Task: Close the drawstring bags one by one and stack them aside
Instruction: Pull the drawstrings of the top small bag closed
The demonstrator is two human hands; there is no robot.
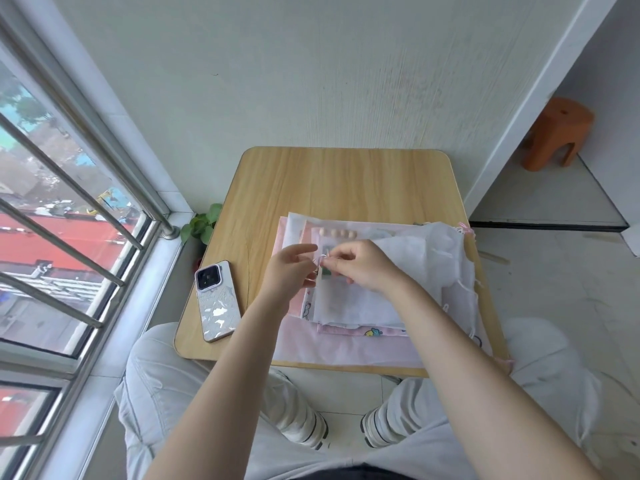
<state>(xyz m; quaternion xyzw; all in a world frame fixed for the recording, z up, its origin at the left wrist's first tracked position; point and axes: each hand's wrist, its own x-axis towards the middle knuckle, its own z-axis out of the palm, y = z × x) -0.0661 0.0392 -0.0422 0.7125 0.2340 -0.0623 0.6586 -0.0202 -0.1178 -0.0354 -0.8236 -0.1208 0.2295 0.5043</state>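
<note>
A pile of flat white and pink drawstring bags (pixel 349 341) lies on the small wooden table (pixel 332 181). On top lies a sheer white bag (pixel 360 299); a crumpled white one (pixel 440 254) sits at the pile's right. Both hands meet above the top bag's left end. My right hand (pixel 360 265) pinches a thin white drawstring (pixel 321 259) between thumb and fingers. My left hand (pixel 291 268) is beside it, fingers curled at the same string; its grip is partly hidden.
A phone (pixel 217 299) in a silvery case lies on the table's left front corner. A window with metal bars (pixel 69 188) is at the left, a small green plant (pixel 202 223) beside the table, an orange stool (pixel 557 133) at the far right.
</note>
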